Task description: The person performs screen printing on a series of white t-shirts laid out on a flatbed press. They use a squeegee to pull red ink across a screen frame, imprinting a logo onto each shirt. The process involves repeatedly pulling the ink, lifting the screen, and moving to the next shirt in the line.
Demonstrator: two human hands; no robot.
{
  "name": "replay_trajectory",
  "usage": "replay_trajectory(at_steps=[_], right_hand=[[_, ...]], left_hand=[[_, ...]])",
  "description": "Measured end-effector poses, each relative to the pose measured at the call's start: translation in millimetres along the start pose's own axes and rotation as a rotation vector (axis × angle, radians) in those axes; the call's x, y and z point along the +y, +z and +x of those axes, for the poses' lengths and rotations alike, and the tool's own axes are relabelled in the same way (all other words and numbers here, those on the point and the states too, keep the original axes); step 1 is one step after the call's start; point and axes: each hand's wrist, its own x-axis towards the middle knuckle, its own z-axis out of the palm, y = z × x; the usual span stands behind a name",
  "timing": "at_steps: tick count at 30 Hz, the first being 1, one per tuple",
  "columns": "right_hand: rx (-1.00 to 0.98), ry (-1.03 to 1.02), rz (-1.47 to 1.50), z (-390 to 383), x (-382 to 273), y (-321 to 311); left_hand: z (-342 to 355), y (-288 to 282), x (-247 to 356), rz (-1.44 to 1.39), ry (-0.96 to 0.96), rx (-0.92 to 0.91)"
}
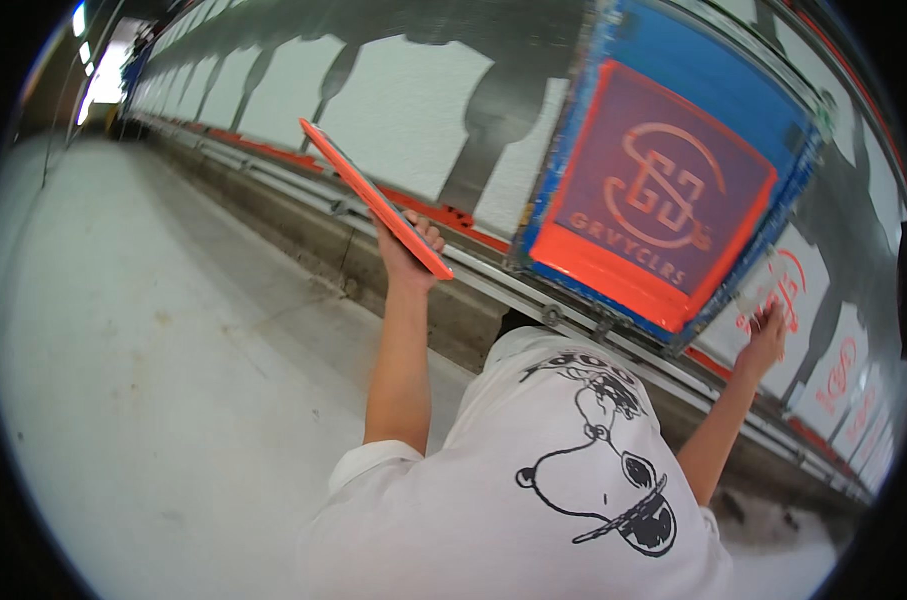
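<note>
My left hand (pixel 408 245) grips a long orange-coated squeegee (pixel 358 185), held at a tilt above the rail. A blue-edged printing screen (pixel 653 200) lies over the long printing table, with bright orange ink along its lower part and a pale logo in its mesh. My right hand (pixel 768 330) is closed at the screen's right side, by a small pale piece; what the fingers hold is unclear. Beside it on the table are white fabric pieces (pixel 835 390) bearing orange printed designs.
The long grey table holds a row of white fabric pieces (pixel 383 100) running far left. A metal rail (pixel 548 310) follows its front edge above a concrete base (pixel 343 260). A pale floor (pixel 143 360) stretches along the left toward a bright opening at the far end.
</note>
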Motion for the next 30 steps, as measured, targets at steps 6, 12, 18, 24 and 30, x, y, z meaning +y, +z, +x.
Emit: replay_trajectory(at_steps=[6,12,18,24,30], right_hand=[[-0.014,0.066,0.032,-8,-1,-17],[-0.058,0.036,-0.003,-2,1,-18],[-0.107,0.016,-0.015,-6,-6,-12],[-0.116,0.034,0.011,-11,2,-15],[-0.12,0.05,0.004,-10,13,-20]], left_hand=[[-33,-48,-13,0.007,0.167,0.31],[-36,-71,-51,0.038,0.153,0.587],[-19,-82,-69,0.16,0.099,0.757],[-8,-81,-77,0.24,0.073,0.8],[-12,-68,-73,0.22,0.007,0.88]])
